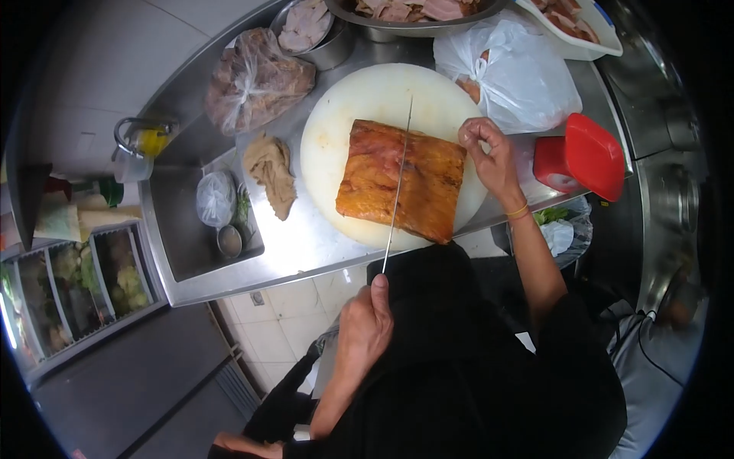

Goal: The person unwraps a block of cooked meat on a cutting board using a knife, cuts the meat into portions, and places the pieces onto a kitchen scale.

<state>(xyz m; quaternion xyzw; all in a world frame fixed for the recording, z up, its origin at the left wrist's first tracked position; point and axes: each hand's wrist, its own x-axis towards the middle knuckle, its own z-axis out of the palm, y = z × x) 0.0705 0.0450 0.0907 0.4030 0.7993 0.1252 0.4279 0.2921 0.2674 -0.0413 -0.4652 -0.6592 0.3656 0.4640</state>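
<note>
A slab of orange-brown roasted meat (367,172) lies on a round white cutting board (321,115). My left hand (364,325) is closed around the handle of a long knife (396,195), whose thin blade is seen nearly edge-on and runs across the slab. From this angle I cannot tell whether the blade touches the meat. At the slab's upper right corner is my right hand (489,157), its fingers curled in towards the thumb with nothing visible in them. Whether its fingertips touch the meat is unclear.
Behind the board are bagged meat (260,80), a white plastic bag (527,80) and a metal basin (417,29) of meat pieces. A red lidded box (562,161) stands to the right. A brown cloth (269,172) and a sink (180,260) are on the left.
</note>
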